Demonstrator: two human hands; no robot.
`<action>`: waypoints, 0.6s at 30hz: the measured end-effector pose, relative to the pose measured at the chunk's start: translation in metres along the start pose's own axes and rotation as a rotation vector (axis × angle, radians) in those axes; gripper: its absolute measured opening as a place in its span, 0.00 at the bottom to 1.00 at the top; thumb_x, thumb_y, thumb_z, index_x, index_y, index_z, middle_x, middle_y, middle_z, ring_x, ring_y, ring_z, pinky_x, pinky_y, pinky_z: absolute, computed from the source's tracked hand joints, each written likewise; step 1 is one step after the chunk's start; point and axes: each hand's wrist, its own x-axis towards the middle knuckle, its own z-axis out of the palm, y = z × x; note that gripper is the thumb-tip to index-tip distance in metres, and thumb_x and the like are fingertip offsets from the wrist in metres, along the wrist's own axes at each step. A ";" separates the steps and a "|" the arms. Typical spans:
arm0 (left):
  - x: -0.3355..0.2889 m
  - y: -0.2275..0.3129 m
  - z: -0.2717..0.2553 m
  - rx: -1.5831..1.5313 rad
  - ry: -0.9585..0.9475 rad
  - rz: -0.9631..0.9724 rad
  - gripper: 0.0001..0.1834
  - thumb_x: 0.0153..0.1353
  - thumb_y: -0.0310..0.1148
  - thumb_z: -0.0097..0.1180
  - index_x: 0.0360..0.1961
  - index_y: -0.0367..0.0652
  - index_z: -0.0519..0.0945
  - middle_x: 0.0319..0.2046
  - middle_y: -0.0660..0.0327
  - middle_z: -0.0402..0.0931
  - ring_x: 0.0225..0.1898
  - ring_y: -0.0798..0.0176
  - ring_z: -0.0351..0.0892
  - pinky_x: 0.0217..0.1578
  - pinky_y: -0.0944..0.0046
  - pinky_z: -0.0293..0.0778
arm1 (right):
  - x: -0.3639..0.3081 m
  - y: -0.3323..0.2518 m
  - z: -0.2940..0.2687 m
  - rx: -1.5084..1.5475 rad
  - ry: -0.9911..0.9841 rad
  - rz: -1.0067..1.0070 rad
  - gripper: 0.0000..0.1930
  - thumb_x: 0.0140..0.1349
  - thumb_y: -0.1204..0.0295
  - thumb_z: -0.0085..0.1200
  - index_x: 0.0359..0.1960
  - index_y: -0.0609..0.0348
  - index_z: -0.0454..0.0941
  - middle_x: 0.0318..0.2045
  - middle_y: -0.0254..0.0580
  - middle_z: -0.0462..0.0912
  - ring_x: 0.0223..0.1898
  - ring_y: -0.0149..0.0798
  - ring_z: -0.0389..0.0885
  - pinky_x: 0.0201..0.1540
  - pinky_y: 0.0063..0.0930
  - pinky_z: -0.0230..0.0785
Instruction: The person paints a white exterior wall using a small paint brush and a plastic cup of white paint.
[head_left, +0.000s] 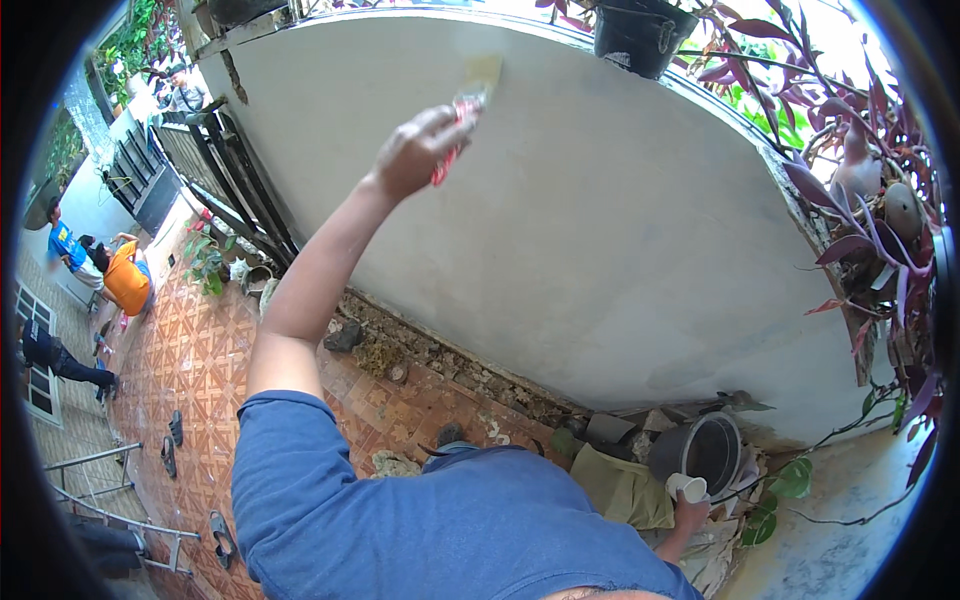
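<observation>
My left hand [418, 150] is raised against the whitish wall [560, 210], closed round the red handle of a paintbrush [470, 105]. The brush's pale yellowish bristles point up and lie at the upper part of the wall, either touching it or just in front. Low at the right, my right hand [690, 515] grips a small white cup [688, 488]. What the cup holds cannot be made out. Just behind the cup stands a dark grey bucket [665, 448], tilted, beside a yellowish-green cloth or sack [622, 487].
Purple-leaved plants [880, 230] and a black pot [640, 38] line the wall's top. Stones and rubble [380, 355] lie along its foot. Several people, one in orange [127, 278], are on the tiled floor [190, 365] at left, near sandals [168, 457] and a metal frame [110, 510].
</observation>
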 end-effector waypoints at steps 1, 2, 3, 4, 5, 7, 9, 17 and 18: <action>-0.016 0.003 0.012 0.018 -0.058 0.074 0.19 0.54 0.29 0.58 0.48 0.46 0.76 0.37 0.53 0.76 0.35 0.55 0.80 0.34 0.61 0.81 | 0.004 0.001 0.005 -0.002 0.003 0.001 0.31 0.38 0.58 0.69 0.45 0.59 0.74 0.41 0.53 0.80 0.46 0.55 0.77 0.46 0.46 0.68; -0.035 0.012 0.017 -0.051 -0.168 0.047 0.20 0.54 0.28 0.56 0.51 0.46 0.75 0.37 0.54 0.77 0.34 0.55 0.81 0.32 0.61 0.81 | 0.010 0.004 0.014 0.018 0.044 -0.052 0.31 0.37 0.58 0.69 0.44 0.59 0.74 0.39 0.53 0.79 0.44 0.55 0.77 0.45 0.47 0.69; -0.054 0.028 0.023 -0.073 -0.229 -0.004 0.21 0.55 0.28 0.55 0.52 0.48 0.75 0.36 0.55 0.77 0.33 0.56 0.80 0.29 0.61 0.81 | 0.011 0.007 0.018 0.036 0.086 -0.102 0.31 0.36 0.57 0.69 0.42 0.59 0.74 0.37 0.53 0.79 0.43 0.55 0.78 0.44 0.47 0.69; -0.085 0.036 0.032 -0.111 -0.291 -0.039 0.21 0.55 0.28 0.54 0.53 0.48 0.75 0.35 0.56 0.77 0.32 0.56 0.80 0.27 0.61 0.80 | 0.008 -0.002 0.014 0.037 0.086 -0.104 0.31 0.36 0.57 0.69 0.42 0.59 0.74 0.37 0.53 0.79 0.43 0.55 0.78 0.44 0.47 0.69; -0.103 0.050 0.032 -0.210 -0.279 -0.080 0.21 0.55 0.29 0.56 0.52 0.47 0.75 0.34 0.55 0.76 0.32 0.54 0.80 0.27 0.61 0.80 | 0.002 -0.019 0.006 -0.001 0.074 -0.096 0.31 0.36 0.58 0.70 0.41 0.59 0.74 0.37 0.53 0.79 0.42 0.55 0.78 0.44 0.47 0.69; -0.122 0.075 0.024 -0.312 -0.260 -0.225 0.20 0.56 0.30 0.57 0.52 0.45 0.75 0.34 0.54 0.77 0.31 0.56 0.80 0.29 0.62 0.80 | -0.003 -0.033 -0.001 -0.041 0.065 -0.073 0.31 0.35 0.58 0.70 0.41 0.59 0.73 0.37 0.53 0.79 0.42 0.55 0.78 0.44 0.46 0.69; -0.131 0.098 0.018 -0.388 -0.107 -0.438 0.18 0.57 0.30 0.56 0.51 0.42 0.75 0.34 0.53 0.78 0.32 0.57 0.80 0.30 0.62 0.79 | -0.005 -0.035 0.000 -0.054 0.020 -0.131 0.35 0.35 0.58 0.70 0.47 0.60 0.73 0.42 0.53 0.77 0.45 0.55 0.76 0.45 0.47 0.68; -0.147 0.162 0.012 -1.613 0.777 -1.817 0.18 0.68 0.39 0.44 0.45 0.33 0.75 0.34 0.53 0.79 0.36 0.60 0.78 0.40 0.63 0.76 | -0.007 -0.090 0.003 -0.048 0.030 -0.614 0.41 0.28 0.58 0.71 0.50 0.57 0.71 0.43 0.49 0.76 0.50 0.53 0.72 0.52 0.48 0.61; -0.156 0.166 0.017 -1.626 0.751 -1.841 0.18 0.68 0.39 0.44 0.45 0.33 0.75 0.34 0.53 0.79 0.36 0.60 0.78 0.40 0.63 0.76 | -0.001 -0.101 0.004 -0.078 0.034 -0.689 0.41 0.27 0.58 0.70 0.50 0.57 0.72 0.43 0.48 0.75 0.51 0.52 0.71 0.54 0.48 0.59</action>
